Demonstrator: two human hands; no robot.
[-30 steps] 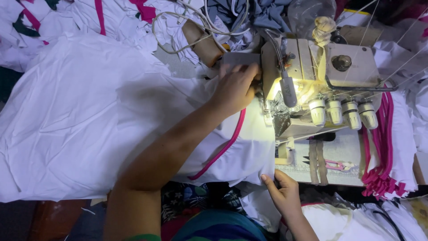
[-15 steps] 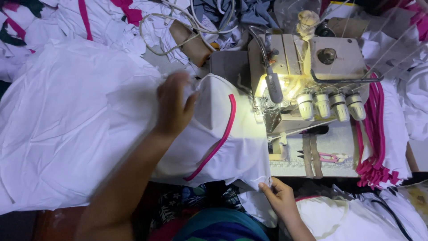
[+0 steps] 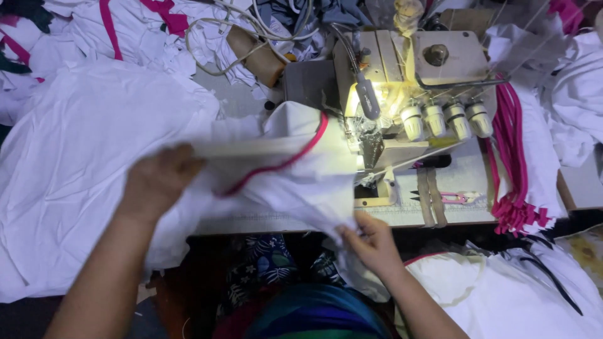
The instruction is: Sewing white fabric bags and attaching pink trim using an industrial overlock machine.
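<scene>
A white garment (image 3: 295,169) with a pink edge band (image 3: 286,160) is held up over the near edge of the sewing table (image 3: 389,216), just left of the sewing machine (image 3: 402,81). The left hand (image 3: 157,179) is pressed into the garment's left side, its fingers curled closed on a fold of the cloth, though the fingertips are blurred and partly hidden by the fabric. The right hand (image 3: 370,242) is seen at the near edge of the table, below the machine; its fingers are pinched shut on the garment's lower right corner, which hangs off the table edge.

The garment is stretched between the two hands, and its pink band runs in a curve from the middle up toward the machine's lit needle area. A small lamp (image 3: 367,100) on a bent neck is lit over that area. Four white knobs (image 3: 446,119) are set in a row on the machine's front. A bundle of pink strips (image 3: 512,157) is draped over the table's right side, with small pink-handled snips (image 3: 455,198) lying just left of it. A large white cloth pile (image 3: 69,182) is spread at the left, and more white pieces (image 3: 521,295) lie near right. White cables (image 3: 239,37) are looped at the far side.
</scene>
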